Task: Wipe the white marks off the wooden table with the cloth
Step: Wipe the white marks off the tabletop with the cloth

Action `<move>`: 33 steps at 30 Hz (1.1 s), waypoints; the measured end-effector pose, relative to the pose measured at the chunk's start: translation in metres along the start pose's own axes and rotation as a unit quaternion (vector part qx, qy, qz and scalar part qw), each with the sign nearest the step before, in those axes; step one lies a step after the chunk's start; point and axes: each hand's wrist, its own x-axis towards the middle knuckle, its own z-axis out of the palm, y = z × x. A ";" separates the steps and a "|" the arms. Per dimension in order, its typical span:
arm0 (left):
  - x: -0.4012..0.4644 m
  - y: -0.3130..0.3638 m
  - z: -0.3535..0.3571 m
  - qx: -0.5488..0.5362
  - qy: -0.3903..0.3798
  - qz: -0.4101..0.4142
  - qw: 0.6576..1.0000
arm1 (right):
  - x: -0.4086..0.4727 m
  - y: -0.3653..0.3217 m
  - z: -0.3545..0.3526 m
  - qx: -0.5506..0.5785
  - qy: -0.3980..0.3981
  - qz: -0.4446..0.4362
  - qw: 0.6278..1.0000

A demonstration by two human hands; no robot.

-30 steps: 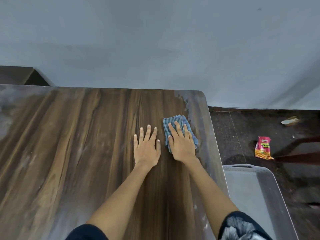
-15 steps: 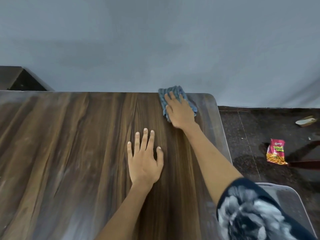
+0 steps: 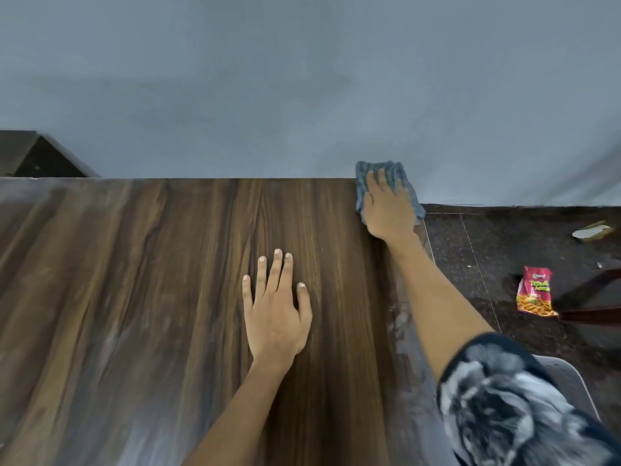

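Wooden table (image 3: 151, 297), dark grain, faint white marks (image 3: 400, 317) smeared near right edge and hazier, perhaps the same residue, toward near left. Left hand (image 3: 274, 314) laid flat on tabletop, fingers straight and slightly spread, grasping nothing; right hand (image 3: 386, 210) stretched to far right corner, fingers extended and pressed flat upon blue cloth (image 3: 400, 173), cloth bunched at corner and overhanging far edge. Red snack packet (image 3: 534, 292) lay on dark floor (image 3: 470, 250) to right, well apart from table.
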 end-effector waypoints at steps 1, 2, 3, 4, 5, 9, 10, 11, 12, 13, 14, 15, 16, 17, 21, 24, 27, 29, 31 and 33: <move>0.000 0.001 -0.001 -0.004 0.004 -0.002 1.000 | 0.003 -0.015 0.001 0.012 0.004 -0.012 1.000; 0.000 0.002 -0.002 -0.009 0.007 -0.004 1.000 | -0.001 -0.032 0.003 0.027 0.003 -0.040 0.999; 0.000 0.002 -0.003 -0.015 0.011 -0.006 1.000 | -0.013 -0.047 0.007 0.047 0.002 -0.078 0.996; 0.000 0.002 -0.002 -0.019 0.014 -0.007 1.000 | -0.031 -0.057 0.012 0.056 0.000 -0.120 0.991; 0.000 0.001 -0.002 -0.023 0.017 -0.008 1.000 | -0.055 -0.062 0.016 0.059 -0.006 -0.151 0.987; -0.003 0.001 0.000 -0.039 0.029 -0.014 0.999 | -0.121 -0.027 0.018 0.074 -0.007 -0.110 0.991; -0.003 0.001 0.000 -0.041 0.032 -0.015 0.999 | -0.119 -0.013 0.015 0.062 0.003 -0.076 0.995; -0.004 0.001 0.000 -0.042 0.034 -0.015 0.998 | -0.111 0.000 0.013 0.049 0.009 -0.038 0.998; -0.004 0.001 0.000 -0.041 0.035 -0.014 0.998 | -0.098 0.010 0.009 0.039 0.014 -0.002 0.999; -0.004 0.001 0.000 -0.040 0.034 -0.013 0.999 | -0.082 0.016 0.006 0.032 0.015 0.028 0.999; -0.005 0.001 0.000 -0.038 0.035 -0.012 0.999 | -0.064 0.019 0.001 0.037 0.012 0.051 0.998; -0.005 0.001 0.000 -0.037 0.035 -0.012 0.999 | -0.048 0.018 -0.002 0.050 0.005 0.068 0.996; -0.006 0.001 -0.001 -0.037 0.035 -0.012 0.999 | -0.033 0.014 -0.005 0.064 -0.002 0.075 0.995; -0.006 0.001 -0.001 -0.037 0.035 -0.013 0.999 | -0.021 0.008 -0.007 0.068 -0.006 0.067 0.995; -0.005 0.003 -0.003 -0.036 0.038 -0.016 0.998 | -0.020 -0.038 0.001 0.051 -0.018 -0.076 0.996; -0.005 0.003 -0.003 -0.038 0.041 -0.015 0.998 | -0.066 -0.047 0.012 0.047 -0.048 -0.182 0.981; -0.006 0.002 -0.002 -0.045 0.046 -0.017 0.998 | -0.109 -0.019 0.015 0.053 -0.038 -0.162 0.985; -0.006 0.002 -0.002 -0.051 0.048 -0.016 0.997 | -0.109 0.007 0.011 0.043 -0.011 -0.092 0.995; -0.007 0.002 -0.002 -0.056 0.050 -0.014 0.997 | -0.087 0.023 0.005 0.026 -0.006 -0.022 0.999; -0.009 0.002 -0.004 -0.062 0.049 -0.012 0.997 | -0.055 0.026 -0.001 0.037 -0.015 0.029 0.999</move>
